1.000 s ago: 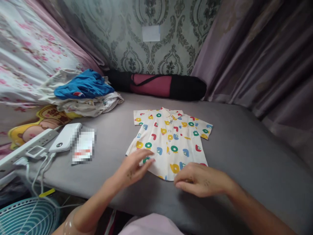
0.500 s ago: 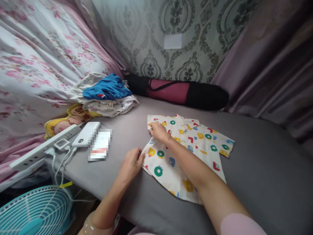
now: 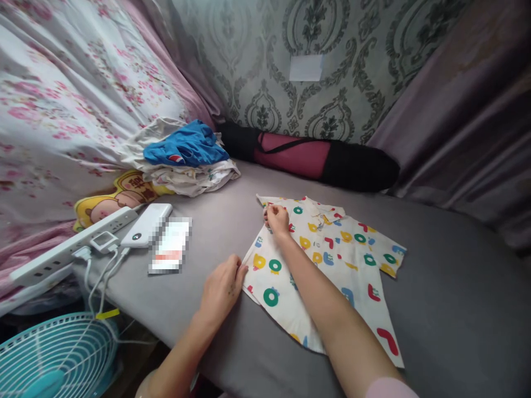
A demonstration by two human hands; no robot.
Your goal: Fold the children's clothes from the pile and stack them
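Note:
A small white shirt (image 3: 327,243) with green, yellow, red and blue prints lies spread on the grey sheet, its collar away from me. My left hand (image 3: 226,279) pinches the shirt's left side edge near the hem. Near the left sleeve, my right hand (image 3: 277,220) has its fingers closed on the cloth, and the forearm crosses over the shirt's front. Part of the left sleeve is hidden behind that hand.
At the back left sits a pile of clothes (image 3: 186,146). A black and maroon long bag (image 3: 294,157) lies along the wall. On the left are a power strip (image 3: 74,243), a white power bank (image 3: 147,226), a yellow cushion (image 3: 112,204) and a blue fan (image 3: 53,354).
My right hand has curled its fingers more at the sleeve, and the sleeve's edge is drawn inward. The view has shifted slightly. My left hand stays at the side edge.

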